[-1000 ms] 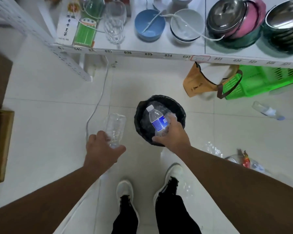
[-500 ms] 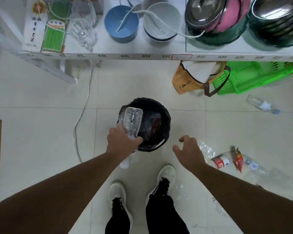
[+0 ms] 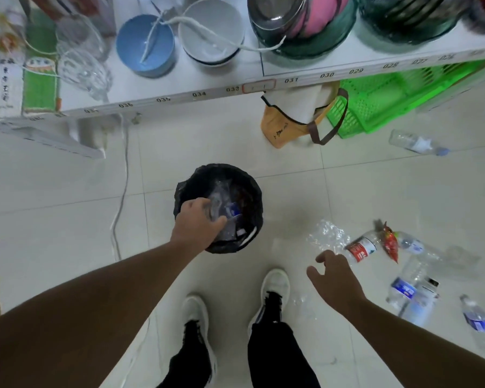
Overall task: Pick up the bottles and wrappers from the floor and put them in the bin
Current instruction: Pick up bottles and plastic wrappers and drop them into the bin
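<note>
just now left hand (image 3: 198,224) grip wraps a crinkled clear bottle (image 3: 221,217) over the round black-lined bin (image 3: 252,197); right hand (image 3: 333,278) spread wide.

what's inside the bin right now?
The bin, lined in black, holds clear plastic bottles; one blue label shows. The left hand is over the opening, covering its near left side. What lies deeper cannot be seen.

A blue bowl (image 3: 146,46) and white bowl (image 3: 211,35) sit on the shelf (image 3: 163,88); a green basket (image 3: 381,105) lies beneath.
</note>
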A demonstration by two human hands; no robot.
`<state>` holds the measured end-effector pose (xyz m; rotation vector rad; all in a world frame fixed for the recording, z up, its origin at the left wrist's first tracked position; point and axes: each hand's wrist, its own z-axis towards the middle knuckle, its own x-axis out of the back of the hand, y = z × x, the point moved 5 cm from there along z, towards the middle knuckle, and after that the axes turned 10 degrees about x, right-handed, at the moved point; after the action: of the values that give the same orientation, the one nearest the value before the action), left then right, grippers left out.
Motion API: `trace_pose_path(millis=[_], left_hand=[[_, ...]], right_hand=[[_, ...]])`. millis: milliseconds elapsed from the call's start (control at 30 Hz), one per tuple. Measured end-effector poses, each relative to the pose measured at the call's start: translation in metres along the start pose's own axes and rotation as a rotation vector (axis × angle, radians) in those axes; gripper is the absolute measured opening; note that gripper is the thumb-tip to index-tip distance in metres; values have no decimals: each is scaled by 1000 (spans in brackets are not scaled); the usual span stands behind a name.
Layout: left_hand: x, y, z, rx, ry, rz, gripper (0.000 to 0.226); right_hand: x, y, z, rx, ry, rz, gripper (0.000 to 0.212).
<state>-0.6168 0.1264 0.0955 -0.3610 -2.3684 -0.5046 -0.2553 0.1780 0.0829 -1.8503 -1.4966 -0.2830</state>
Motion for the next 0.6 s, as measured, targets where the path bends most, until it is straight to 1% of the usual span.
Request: trace_pose_path(millis=[100, 167, 267, 367, 467, 600], left_hand=[[4, -5, 0, -23, -24, 4, 66], [1, -5, -3, -65, -49, 39, 68], [-9, 11, -15, -192, -104, 125, 81], [-12, 31, -36, -345, -158, 227, 84], [-6, 45, -62, -415, -224, 301, 88], [-1, 60, -90, -506, -261, 394, 92]], right_hand=[[1, 2, -7, -25, 12, 33, 45], [-2, 0, -18, -39, 24, 71, 54], [-3, 2, -44, -94, 107, 134, 65], [-12, 9, -78, -194, 175, 231, 71], [-25, 13, -113, -290, 195, 318, 75], [-52, 16, -162, -375, 254, 470, 82]])
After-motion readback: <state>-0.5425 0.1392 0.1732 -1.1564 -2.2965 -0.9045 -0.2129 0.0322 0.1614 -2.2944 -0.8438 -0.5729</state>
